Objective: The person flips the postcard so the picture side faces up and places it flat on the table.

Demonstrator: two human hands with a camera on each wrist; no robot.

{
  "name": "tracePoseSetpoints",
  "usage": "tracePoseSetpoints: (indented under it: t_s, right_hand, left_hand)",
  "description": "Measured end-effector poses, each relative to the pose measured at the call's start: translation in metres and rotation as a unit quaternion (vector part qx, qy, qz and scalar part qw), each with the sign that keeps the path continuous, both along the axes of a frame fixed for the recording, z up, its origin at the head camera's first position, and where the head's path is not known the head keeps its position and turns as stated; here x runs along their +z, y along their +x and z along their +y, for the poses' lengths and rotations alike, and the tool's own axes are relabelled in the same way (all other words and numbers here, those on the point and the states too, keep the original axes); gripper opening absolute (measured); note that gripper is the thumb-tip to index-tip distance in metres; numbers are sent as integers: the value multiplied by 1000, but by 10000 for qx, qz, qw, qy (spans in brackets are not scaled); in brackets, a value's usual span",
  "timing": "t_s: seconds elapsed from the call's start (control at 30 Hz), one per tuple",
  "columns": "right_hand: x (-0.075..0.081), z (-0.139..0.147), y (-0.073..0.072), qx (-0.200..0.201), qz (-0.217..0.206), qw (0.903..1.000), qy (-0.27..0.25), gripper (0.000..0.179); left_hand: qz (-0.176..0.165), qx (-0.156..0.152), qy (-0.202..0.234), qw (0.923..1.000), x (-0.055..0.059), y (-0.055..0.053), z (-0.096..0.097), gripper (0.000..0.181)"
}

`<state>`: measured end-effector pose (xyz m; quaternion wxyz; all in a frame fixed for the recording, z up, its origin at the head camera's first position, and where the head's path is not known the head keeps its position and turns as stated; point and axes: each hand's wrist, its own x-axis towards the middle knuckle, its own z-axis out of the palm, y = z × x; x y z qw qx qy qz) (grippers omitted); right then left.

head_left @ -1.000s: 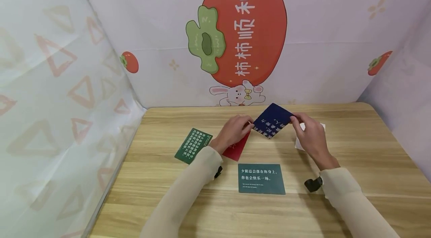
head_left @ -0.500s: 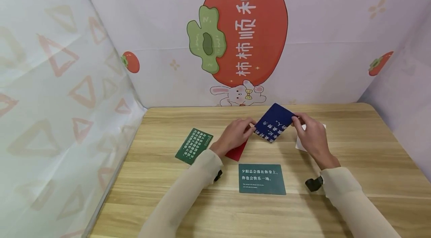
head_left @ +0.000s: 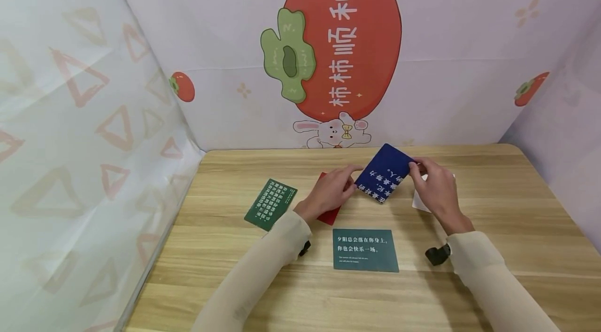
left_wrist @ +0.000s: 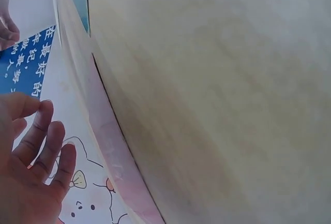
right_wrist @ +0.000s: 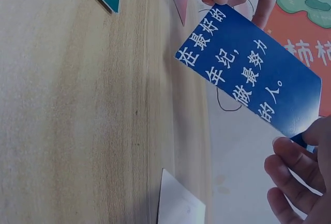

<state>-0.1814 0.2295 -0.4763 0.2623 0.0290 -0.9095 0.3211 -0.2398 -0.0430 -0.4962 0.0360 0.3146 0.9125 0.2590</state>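
Note:
A dark blue card (head_left: 387, 165) with white Chinese characters is held tilted above the far part of the table. My left hand (head_left: 329, 191) pinches its left corner between thumb and fingers, as the right wrist view shows. On the opposite side, my right hand (head_left: 437, 191) grips the right corner, thumb in front and fingertips behind. Under the left hand lies a red card (head_left: 331, 215), partly covered. A white card (head_left: 421, 200) lies behind the right hand, mostly hidden; its edge also shows in the right wrist view.
Left of the left hand lies a green card (head_left: 271, 204) with white text. A teal card (head_left: 365, 250) lies flat nearer me, between the forearms. The wooden table (head_left: 328, 300) meets a printed white backdrop (head_left: 235, 118) at its far edge.
The blue card has shifted slightly right and tilted so that its printed face shows more. My left hand has moved a little right with it and its fingers are more spread.

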Motion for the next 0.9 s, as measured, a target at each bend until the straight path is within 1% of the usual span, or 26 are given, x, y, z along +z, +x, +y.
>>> tracePoseSetpoints:
  t_s: [0.2, 0.37, 0.53, 0.73, 0.9]
  right_hand:
    - [0, 0, -2, -128, -245, 9996, -68, 32]
    - [0, 2, -3, -37, -408, 9991, -108, 30]
    - [-1, 6, -2, 154, -652, 9977, -115, 31]
    - [-3, 10, -3, 324, -957, 9949, 51, 35]
    - [-4, 11, -7, 439, -1172, 9920, 191, 40]
  left_hand:
    - [-35, -168, -53, 9998, 0, -1, 1, 67]
    - [-153, -198, -97, 9996, 2, 0, 2, 71]
    - [-209, -205, -267, 9992, 2, 2, 3, 70]
    - [-210, -223, -469, 9984, 1, 3, 5, 64]
    - [-253, -285, -637, 9972, 2, 4, 7, 64]
